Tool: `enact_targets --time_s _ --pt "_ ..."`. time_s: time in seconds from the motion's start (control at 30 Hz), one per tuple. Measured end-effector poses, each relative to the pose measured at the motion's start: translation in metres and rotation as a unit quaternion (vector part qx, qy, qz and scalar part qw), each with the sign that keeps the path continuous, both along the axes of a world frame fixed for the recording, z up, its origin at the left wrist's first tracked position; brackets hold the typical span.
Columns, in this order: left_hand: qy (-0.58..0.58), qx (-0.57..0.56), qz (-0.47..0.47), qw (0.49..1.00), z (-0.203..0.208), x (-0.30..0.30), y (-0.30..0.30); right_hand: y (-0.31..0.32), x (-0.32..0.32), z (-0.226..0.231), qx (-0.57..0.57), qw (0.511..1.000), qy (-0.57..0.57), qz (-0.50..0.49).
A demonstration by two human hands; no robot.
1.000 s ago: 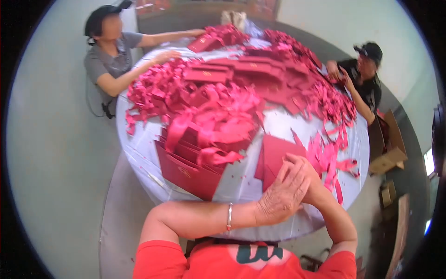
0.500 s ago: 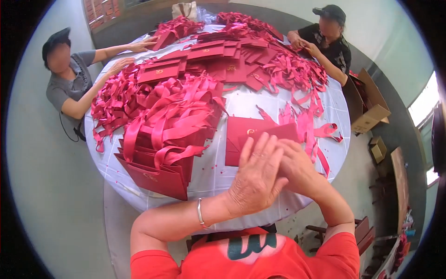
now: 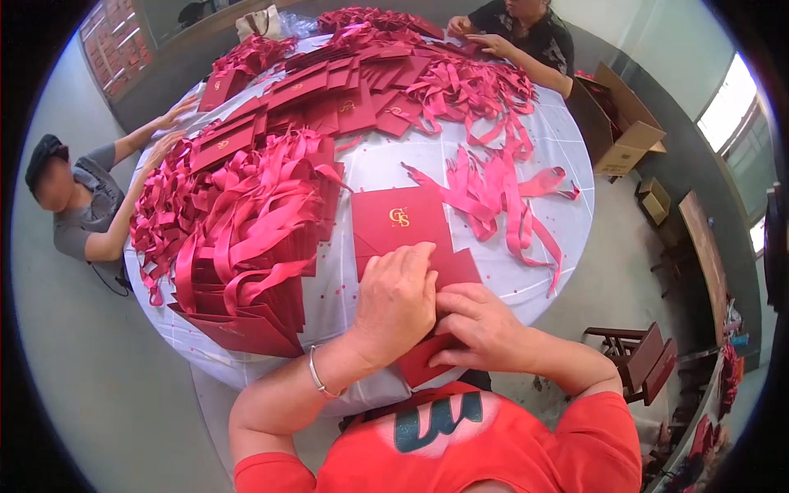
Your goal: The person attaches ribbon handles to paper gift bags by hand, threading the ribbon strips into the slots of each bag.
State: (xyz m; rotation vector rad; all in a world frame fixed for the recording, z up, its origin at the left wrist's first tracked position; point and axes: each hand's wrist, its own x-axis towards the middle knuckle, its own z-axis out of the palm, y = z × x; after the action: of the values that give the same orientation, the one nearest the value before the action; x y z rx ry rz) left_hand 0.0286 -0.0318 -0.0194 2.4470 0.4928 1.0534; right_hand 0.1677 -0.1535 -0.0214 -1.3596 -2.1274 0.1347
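Observation:
A flat dark red paper bag with a gold mark lies on the round white table in front of me. My left hand presses palm down on its near part. My right hand rests beside it, fingers on the bag's near edge, which sticks out over the table rim. A tall pile of finished red bags with ribbon handles stands to the left of my hands. Loose red ribbons lie to the right.
Flat red bag blanks cover the far half of the table. One person sits at the left, another at the far side. An open cardboard box stands on the floor at the right, a wooden chair at the lower right.
The view has tipped down and closer to the table. My hands have dropped from raised above the bag to pressing on its near edge.

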Motion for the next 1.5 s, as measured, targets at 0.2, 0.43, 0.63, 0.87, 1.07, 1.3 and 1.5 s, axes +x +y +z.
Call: enact_targets --time_s 0.2,0.43,0.63,0.87,1.07,1.3,1.5 --pt "0.111 -0.117 0.016 0.987 0.0 0.002 0.005 0.002 0.0 -0.018 0.039 0.999 0.01 0.028" --pt "0.193 -0.201 -0.009 0.96 -0.012 0.0 0.012 0.013 0.058 -0.013 0.109 0.955 0.153 -0.23" --pt "0.167 -0.191 -0.011 0.967 -0.019 0.004 0.007 0.056 0.165 -0.01 0.02 0.887 0.111 -0.449" --pt "0.173 -0.173 -0.026 0.969 -0.015 0.006 0.002 0.12 0.23 -0.025 -0.075 0.84 0.013 -0.537" --pt "0.171 -0.197 -0.031 0.965 -0.02 0.006 0.005 0.132 0.243 -0.036 -0.004 0.861 0.105 -0.498" --pt "0.162 -0.191 -0.048 0.967 -0.023 0.003 0.006 0.12 0.207 0.011 0.036 0.753 0.614 -0.235" --pt "0.189 -0.238 -0.057 0.951 -0.013 0.001 0.004 0.086 0.139 0.042 0.002 0.816 0.53 -0.232"
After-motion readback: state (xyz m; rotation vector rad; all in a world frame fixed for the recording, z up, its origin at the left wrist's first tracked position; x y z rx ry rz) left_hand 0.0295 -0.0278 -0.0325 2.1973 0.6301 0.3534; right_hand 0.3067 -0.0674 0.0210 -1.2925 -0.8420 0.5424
